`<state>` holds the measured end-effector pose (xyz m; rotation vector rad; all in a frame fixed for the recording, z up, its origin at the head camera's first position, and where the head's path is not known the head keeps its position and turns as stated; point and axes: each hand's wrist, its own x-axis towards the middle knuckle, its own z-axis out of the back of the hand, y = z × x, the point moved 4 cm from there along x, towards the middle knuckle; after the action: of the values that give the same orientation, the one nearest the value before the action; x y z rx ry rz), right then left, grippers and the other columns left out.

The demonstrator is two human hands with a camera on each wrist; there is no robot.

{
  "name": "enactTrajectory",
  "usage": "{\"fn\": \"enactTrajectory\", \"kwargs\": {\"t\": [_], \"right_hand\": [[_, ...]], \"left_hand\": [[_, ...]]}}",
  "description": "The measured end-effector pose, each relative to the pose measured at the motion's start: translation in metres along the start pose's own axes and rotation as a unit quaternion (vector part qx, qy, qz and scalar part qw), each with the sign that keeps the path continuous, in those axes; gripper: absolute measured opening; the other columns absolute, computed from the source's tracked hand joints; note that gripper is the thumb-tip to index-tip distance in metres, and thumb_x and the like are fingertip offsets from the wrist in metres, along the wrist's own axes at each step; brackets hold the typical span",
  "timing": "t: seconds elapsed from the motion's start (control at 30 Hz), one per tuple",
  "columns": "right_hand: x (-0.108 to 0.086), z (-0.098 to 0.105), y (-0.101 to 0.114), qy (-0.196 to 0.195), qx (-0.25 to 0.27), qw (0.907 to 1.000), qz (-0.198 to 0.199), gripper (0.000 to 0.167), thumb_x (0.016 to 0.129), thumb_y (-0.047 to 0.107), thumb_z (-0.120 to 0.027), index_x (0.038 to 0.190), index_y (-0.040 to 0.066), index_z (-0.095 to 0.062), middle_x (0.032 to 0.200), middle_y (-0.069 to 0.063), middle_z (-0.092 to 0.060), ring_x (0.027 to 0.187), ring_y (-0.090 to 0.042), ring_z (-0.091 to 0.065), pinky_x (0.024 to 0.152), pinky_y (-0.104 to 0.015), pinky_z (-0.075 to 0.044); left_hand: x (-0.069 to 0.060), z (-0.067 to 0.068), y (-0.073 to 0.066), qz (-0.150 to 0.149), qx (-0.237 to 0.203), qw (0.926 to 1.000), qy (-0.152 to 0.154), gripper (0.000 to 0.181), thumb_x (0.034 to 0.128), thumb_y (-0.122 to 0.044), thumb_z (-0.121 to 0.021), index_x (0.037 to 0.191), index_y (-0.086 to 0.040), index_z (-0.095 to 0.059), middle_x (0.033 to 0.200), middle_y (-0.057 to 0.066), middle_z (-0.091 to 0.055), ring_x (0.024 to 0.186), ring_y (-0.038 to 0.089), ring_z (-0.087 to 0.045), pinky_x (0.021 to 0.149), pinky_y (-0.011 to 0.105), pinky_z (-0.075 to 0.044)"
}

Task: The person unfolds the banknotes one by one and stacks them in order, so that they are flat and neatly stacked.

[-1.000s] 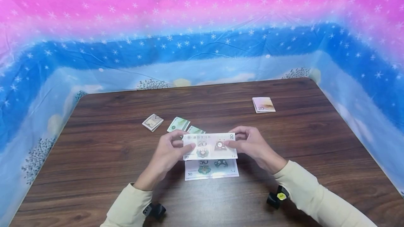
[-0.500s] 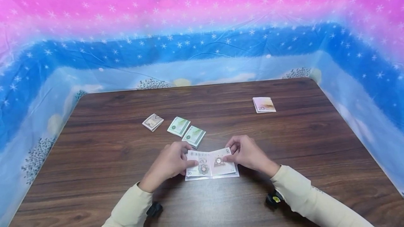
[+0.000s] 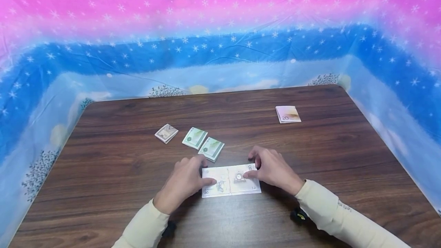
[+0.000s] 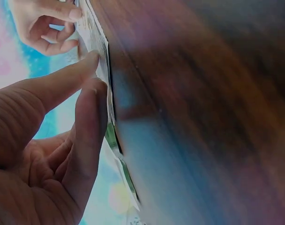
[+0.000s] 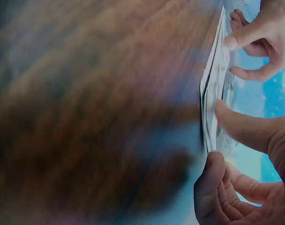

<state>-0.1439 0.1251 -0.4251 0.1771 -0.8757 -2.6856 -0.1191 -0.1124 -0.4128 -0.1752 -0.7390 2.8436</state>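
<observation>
Seeing first a dark wood-grain table (image 3: pixel 103 156), stretching well past the spread banknote (image 3: pixel 231 181) on either side. Spotting a cream left sleeve (image 3: pixel 141 225) below and left of the banknote. Noticing a folded brownish note (image 3: pixel 167 133) lying beyond the banknote and well to its left. Resting the left hand (image 3: pixel 180 181) at the banknote's left end, touching the printed face with the thumb and bending the fingers by the far left corner, with thumb and fingers apart. Finding a folded green note (image 3: pixel 195 137) lying beyond the banknote's left end and, just beside it and nearer to the banknote, a second folded green note (image 3: pixel 211 149). Viewing the banknote itself lying nearly flat on the table between both hands, creased across the middle and showing more than one layer of paper along its edge in the right wrist view. Resting the right hand (image 3: pixel 275 169) at the banknote's right end, touching its face with the thumb, bending the fingers by the far right corner, again with thumb and fingers apart. Seeing a folded pinkish note (image 3: pixel 288 114), printed 20, lying well beyond the banknote and to its right. Noticing a black wrist device (image 3: pixel 298 216) and a cream right sleeve (image 3: pixel 330 206) below and right of the banknote.
</observation>
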Motion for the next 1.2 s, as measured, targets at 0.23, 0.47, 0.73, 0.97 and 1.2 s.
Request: {"fn": "enactTrajectory", "kwargs": {"t": [0.23, 0.47, 0.73, 0.97, 1.2], "right_hand": [[0.011, 0.032, -0.020, -0.037, 0.025, 0.9987, -0.027, 0.037, 0.082, 0.032, -0.086, 0.101, 0.005, -0.069, 0.077, 0.001, -0.062, 0.065, -0.013, -0.057, 0.064, -0.032, -0.050], [0.035, 0.072, -0.069, -0.104, -0.001, 0.9903, -0.092, 0.032, 0.088, 0.031, -0.080, 0.100, 0.002, -0.069, 0.089, -0.009, -0.071, 0.080, -0.023, -0.066, 0.074, -0.042, -0.053], [0.051, 0.101, -0.118, -0.184, -0.027, 0.9681, -0.168, 0.058, 0.092, 0.041, -0.073, 0.113, -0.013, -0.064, 0.114, -0.032, -0.063, 0.107, -0.046, -0.058, 0.094, -0.063, -0.047], [0.065, 0.098, -0.125, -0.135, -0.038, 0.9700, -0.199, 0.060, 0.089, 0.051, -0.073, 0.097, -0.009, -0.068, 0.106, -0.033, -0.054, 0.091, -0.043, -0.052, 0.075, -0.059, -0.050], [0.075, 0.096, -0.123, -0.103, -0.046, 0.9744, -0.195, 0.062, 0.083, 0.044, -0.081, 0.105, -0.013, -0.068, 0.109, -0.034, -0.064, 0.090, -0.040, -0.055, 0.080, -0.055, -0.050]], "left_hand": [[-0.001, 0.011, 0.001, -0.010, -0.061, 0.9980, -0.013, 0.027, 0.0832, -0.022, -0.085, 0.099, -0.007, -0.070, 0.058, -0.006, -0.060, 0.048, 0.010, -0.055, 0.048, 0.029, -0.046], [-0.004, 0.019, 0.006, -0.005, -0.176, 0.9843, 0.004, 0.014, 0.0930, -0.014, -0.075, 0.103, -0.006, -0.069, 0.062, -0.003, -0.067, 0.051, 0.011, -0.063, 0.048, 0.028, -0.053], [-0.005, 0.021, 0.006, 0.002, -0.220, 0.9755, 0.009, 0.012, 0.0940, -0.010, -0.073, 0.104, -0.003, -0.069, 0.066, 0.003, -0.069, 0.055, 0.017, -0.066, 0.051, 0.028, -0.058], [-0.005, 0.021, 0.006, 0.008, -0.227, 0.9739, 0.010, 0.012, 0.0948, -0.010, -0.071, 0.104, -0.003, -0.069, 0.067, 0.005, -0.070, 0.056, 0.017, -0.067, 0.051, 0.028, -0.058], [-0.005, 0.022, 0.005, 0.015, -0.237, 0.9712, 0.012, 0.011, 0.0958, -0.010, -0.070, 0.104, -0.003, -0.069, 0.067, 0.006, -0.070, 0.058, 0.020, -0.068, 0.052, 0.027, -0.059]]}}
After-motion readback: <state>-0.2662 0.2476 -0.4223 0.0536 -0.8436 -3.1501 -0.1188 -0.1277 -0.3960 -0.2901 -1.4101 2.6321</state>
